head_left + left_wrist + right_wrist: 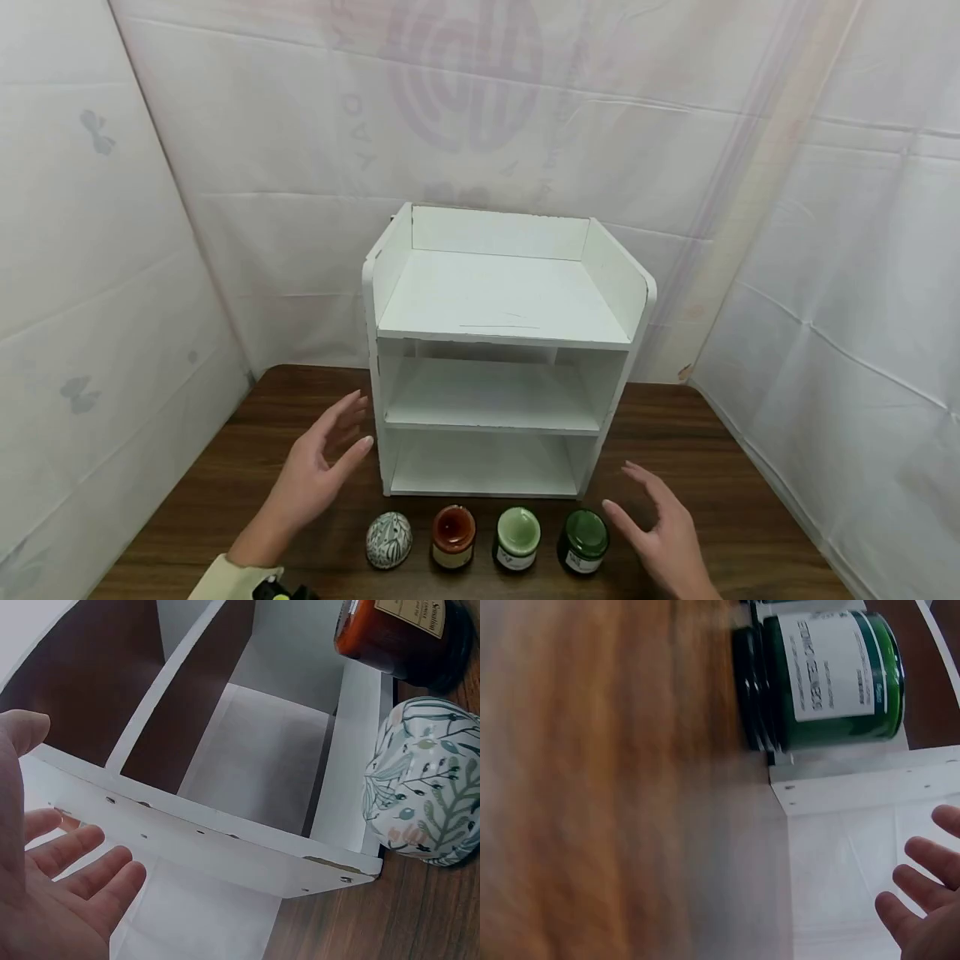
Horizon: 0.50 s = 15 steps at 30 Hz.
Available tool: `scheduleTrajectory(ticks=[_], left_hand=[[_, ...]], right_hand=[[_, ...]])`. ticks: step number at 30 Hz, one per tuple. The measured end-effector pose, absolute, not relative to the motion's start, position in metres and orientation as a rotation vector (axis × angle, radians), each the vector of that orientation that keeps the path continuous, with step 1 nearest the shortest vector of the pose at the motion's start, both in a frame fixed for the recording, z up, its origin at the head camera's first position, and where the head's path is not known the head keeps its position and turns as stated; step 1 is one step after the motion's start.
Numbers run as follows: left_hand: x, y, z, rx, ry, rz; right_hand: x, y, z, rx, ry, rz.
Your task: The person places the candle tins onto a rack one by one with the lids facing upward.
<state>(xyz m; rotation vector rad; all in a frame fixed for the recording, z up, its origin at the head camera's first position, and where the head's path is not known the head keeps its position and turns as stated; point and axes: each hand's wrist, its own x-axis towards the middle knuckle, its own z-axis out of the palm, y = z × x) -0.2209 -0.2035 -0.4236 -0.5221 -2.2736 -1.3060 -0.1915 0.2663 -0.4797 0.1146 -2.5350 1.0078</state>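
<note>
Head view: left hand (309, 477), right hand (663, 535) flank shelf (498, 292), fingers relaxed

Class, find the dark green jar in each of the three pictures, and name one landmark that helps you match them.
Head: the dark green jar is at the bottom, right of centre, ending the row of four.
Left wrist: not in this picture.
Right wrist: the dark green jar is at upper right, appearing sideways.
Shared landmark: the white shelf unit.
</note>
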Motion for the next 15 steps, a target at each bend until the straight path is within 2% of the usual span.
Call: scheduleTrajectory(ticks=[15], left_hand=[[-0.234, -0.204, -0.417, -0.524, -2.26, -1.449]], right_hand=[[-0.179, 0.25, -0.486, 0.008, -2.535, 1.304]])
